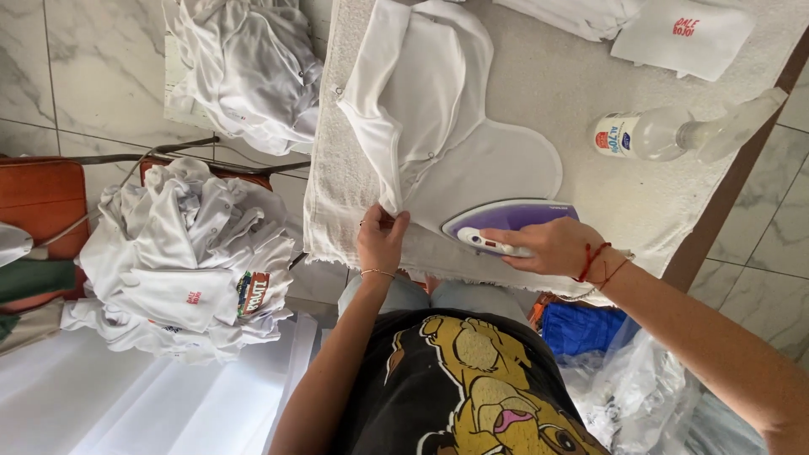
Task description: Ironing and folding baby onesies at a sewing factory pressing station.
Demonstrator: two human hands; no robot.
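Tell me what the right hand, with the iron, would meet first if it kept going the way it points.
The right hand grips the purple iron, whose nose points toward the left hand pinching the white garment. Probably the garment's folded edge first, then those fingers; depth is unclear.

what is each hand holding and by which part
Right hand grips the purple iron by its handle. Left hand pinches the white shirt at its near edge.

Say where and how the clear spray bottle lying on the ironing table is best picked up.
Grip the spray bottle around its cylindrical labelled body, coming from above. It lies on its side with the trigger head pointing right, so the round middle is exposed and probably steadier than the nozzle.
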